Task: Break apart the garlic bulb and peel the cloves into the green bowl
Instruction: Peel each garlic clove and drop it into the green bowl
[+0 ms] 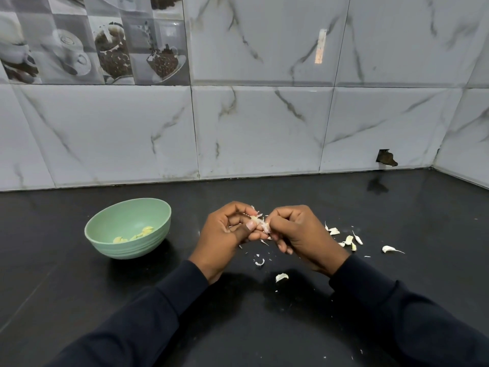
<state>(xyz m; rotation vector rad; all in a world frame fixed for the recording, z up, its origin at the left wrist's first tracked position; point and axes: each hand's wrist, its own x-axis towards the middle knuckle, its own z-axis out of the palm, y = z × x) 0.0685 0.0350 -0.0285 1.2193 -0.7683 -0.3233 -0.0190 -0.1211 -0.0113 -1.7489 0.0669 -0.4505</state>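
A garlic clove (258, 221) with loose papery skin sits between my two hands above the black counter. My left hand (227, 234) pinches it with thumb and fingers from the left. My right hand (296, 231) pinches its skin from the right, fingers curled. The green bowl (105, 234) stands on the counter to the left of my hands, and several peeled yellowish cloves (137, 234) lie in it. Several unpeeled cloves and skins (346, 239) are scattered on the counter to the right of my right hand.
One clove (389, 249) lies apart at the far right. A peel piece (281, 276) and small skin flakes (259, 262) lie below my hands. The marble-tiled wall (264, 128) rises behind the black counter (79, 300), with a corner at the right.
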